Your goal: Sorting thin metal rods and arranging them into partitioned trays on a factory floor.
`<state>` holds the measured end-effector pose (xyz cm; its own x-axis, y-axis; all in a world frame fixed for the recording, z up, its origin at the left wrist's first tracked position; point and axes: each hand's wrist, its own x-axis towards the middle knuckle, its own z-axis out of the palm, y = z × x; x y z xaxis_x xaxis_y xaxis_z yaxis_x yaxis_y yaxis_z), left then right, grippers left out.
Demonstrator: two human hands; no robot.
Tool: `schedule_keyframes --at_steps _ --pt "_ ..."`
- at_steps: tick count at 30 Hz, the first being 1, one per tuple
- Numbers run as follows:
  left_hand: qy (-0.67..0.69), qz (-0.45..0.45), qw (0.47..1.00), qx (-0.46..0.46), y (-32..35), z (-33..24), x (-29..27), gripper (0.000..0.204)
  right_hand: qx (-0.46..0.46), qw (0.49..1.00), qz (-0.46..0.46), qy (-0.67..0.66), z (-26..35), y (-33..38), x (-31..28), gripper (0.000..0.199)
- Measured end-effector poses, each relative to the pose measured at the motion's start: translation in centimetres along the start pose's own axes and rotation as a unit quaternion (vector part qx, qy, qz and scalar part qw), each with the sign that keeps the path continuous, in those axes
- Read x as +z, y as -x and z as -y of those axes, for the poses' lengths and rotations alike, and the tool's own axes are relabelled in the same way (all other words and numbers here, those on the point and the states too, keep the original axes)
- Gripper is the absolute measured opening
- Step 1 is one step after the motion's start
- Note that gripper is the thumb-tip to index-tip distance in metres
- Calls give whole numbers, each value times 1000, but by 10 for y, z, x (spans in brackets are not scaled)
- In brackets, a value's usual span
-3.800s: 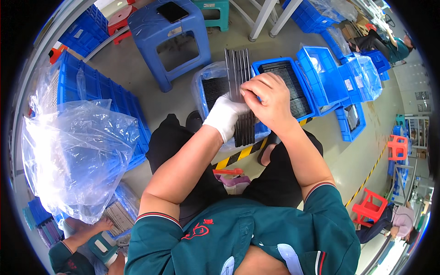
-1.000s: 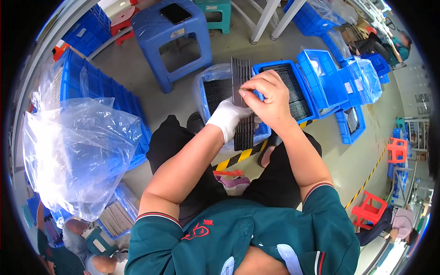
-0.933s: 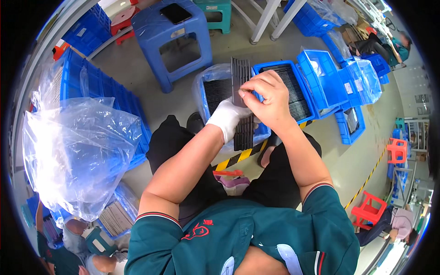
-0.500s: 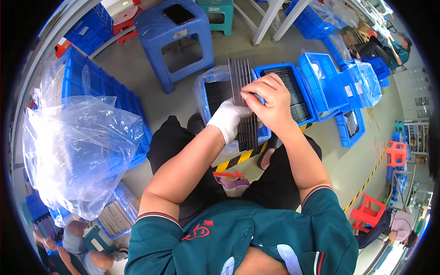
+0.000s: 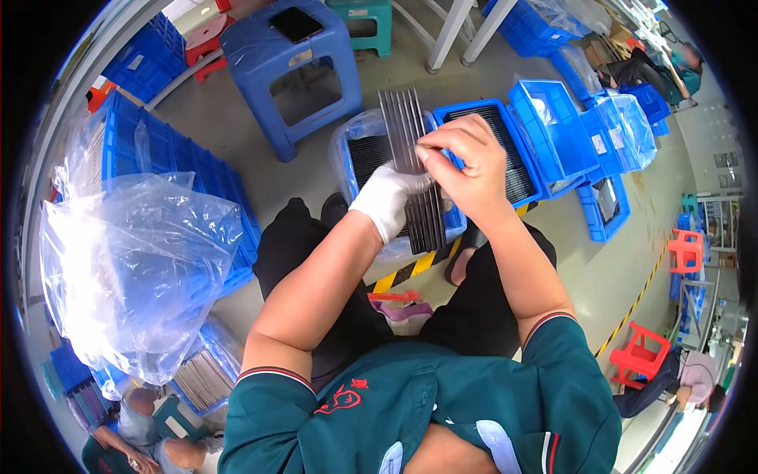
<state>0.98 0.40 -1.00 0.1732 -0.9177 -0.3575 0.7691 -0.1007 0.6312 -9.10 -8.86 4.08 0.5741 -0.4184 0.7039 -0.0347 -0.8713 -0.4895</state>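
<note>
My left hand (image 5: 384, 201), in a white glove, is closed around a fanned set of thin dark strips (image 5: 403, 118) held upright between my knees. Bare and pinched, my right hand (image 5: 472, 162) has thumb and forefinger at the right edge of these strips; what lies between the fingertips is too small to make out. Below the strips stands a blue bin (image 5: 341, 162) lined with clear plastic, holding rows of similar dark pieces. Just right of it, a second blue bin (image 5: 530, 170) is filled with dark strips too, partly hidden by my right hand.
Empty-looking blue bins (image 5: 553, 134) stack at the right. A blue stool (image 5: 288, 83) bears a black phone (image 5: 296, 24). Left of me, a clear plastic bag (image 5: 142, 261) drapes over blue crates (image 5: 178, 150). Yellow-black tape (image 5: 403, 276) crosses the floor. Other people sit lower left and at the right.
The strips have shifted slightly left and up, with their upper ends leaning further left. My right hand stays pinched at their edge. The whole view has moved a little.
</note>
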Motion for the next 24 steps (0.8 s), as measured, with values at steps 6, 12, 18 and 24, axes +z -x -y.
schedule_keyframes --at_steps 6,12,18,24 --pt "98 -10 995 -32 -3 -16 -3 23 89 995 6 -40 -11 7 -18 13" --pt "171 -29 985 -3 -8 -26 -6 37 119 990 32 -61 -10 15 -13 10" --pt "178 -49 983 -5 -4 -34 3 36 69 995 63 -19 -11 15 -13 12" --pt "167 -62 984 -13 -5 -32 -1 25 55 996 63 -7 -9 14 -12 12"
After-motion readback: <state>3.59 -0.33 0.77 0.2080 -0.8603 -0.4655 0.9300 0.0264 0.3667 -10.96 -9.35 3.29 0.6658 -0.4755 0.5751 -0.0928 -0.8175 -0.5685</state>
